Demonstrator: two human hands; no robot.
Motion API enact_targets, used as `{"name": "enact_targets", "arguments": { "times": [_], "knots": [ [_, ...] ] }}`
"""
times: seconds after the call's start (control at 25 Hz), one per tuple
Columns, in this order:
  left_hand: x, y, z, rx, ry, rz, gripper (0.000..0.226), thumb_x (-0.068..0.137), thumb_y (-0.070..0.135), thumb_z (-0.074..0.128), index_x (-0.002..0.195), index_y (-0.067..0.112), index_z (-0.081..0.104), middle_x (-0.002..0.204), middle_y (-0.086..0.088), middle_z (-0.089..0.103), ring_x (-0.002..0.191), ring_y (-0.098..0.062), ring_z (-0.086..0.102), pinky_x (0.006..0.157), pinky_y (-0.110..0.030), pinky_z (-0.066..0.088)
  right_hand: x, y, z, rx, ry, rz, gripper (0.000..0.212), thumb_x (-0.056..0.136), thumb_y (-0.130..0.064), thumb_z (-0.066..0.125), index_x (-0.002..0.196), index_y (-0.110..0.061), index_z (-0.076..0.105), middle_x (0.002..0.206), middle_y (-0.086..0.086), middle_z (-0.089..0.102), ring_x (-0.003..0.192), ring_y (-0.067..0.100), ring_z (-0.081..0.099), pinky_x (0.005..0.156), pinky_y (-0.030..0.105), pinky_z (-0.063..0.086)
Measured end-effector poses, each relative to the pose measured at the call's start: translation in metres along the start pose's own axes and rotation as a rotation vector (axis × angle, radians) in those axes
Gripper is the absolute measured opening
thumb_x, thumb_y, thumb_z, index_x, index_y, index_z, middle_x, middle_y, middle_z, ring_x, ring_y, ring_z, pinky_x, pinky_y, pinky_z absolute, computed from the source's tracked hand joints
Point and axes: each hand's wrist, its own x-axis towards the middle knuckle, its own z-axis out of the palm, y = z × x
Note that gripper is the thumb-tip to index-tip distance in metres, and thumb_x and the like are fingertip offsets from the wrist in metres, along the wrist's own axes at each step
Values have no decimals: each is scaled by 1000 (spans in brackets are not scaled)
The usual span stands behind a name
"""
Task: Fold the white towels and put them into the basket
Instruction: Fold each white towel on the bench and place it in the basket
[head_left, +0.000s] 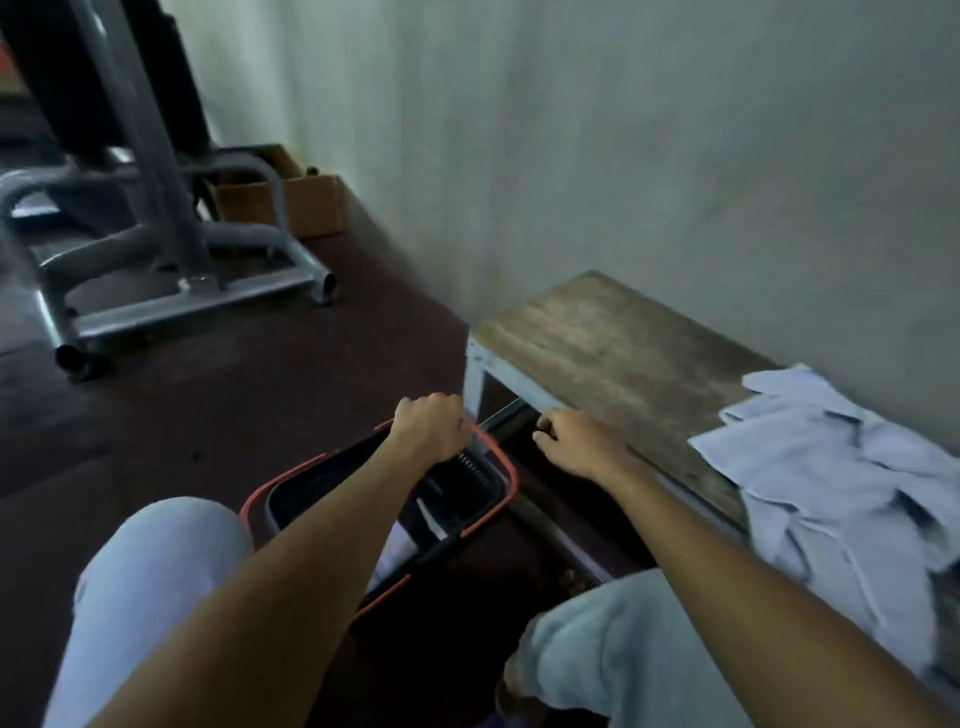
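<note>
A black basket with an orange rim (496, 512) stands on the floor between my knees. Something white (400, 545), apparently a folded towel, lies inside it, mostly hidden by my left forearm. My left hand (431, 426) is a closed fist on the basket's far rim. My right hand (576, 441) hovers at the front edge of the wooden bench (613, 343), fingers curled, with nothing visibly in it. A loose pile of white towels (841, 493) lies crumpled on the bench's right part, an arm's length right of that hand.
The bench stands against a pale wall (623, 156). A grey metal machine frame (182, 280) and a cardboard box (311, 202) occupy the dark red floor at the far left. My knees in light trousers (156, 582) flank the basket.
</note>
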Motion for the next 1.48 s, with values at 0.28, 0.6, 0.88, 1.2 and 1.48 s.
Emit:
{"name": "enact_targets", "arguments": {
  "times": [0.28,0.6,0.88,1.2,1.48],
  "knots": [
    [-22,116,-44,-30,40,236,37,95,36,38,115,10,56,115,-12,62,103,-33,59,90,-44,43,-90,58,-78,-17,100,217,30,88,-39,48,98,-16,64,106,6,66,96,29,61,80,34,48],
    [-45,204,-56,3,13,365,39,94,37,38,116,13,58,120,-12,60,109,-32,57,89,-40,43,-162,129,-124,-53,180,365,32,90,-42,43,101,-23,67,100,-2,68,98,21,61,74,31,43],
    [-33,251,-48,64,-21,461,40,92,38,35,110,14,62,118,-12,61,109,-33,57,89,-40,41,-198,178,-102,-38,189,497,29,89,-43,48,104,-24,63,106,-1,68,108,22,57,89,33,44],
    [89,284,22,-73,-186,443,40,90,41,40,107,13,63,117,-13,62,108,-32,59,90,-40,46,-120,245,-96,-73,275,489,20,90,-34,49,103,-29,62,103,-5,68,107,19,58,92,36,36],
    [145,302,97,-366,-164,394,23,88,39,56,93,18,62,104,-7,63,99,-26,60,83,-37,50,-32,297,-70,-175,217,324,39,95,-20,38,132,-26,49,134,-1,52,121,24,42,97,40,31]
  ]
}}
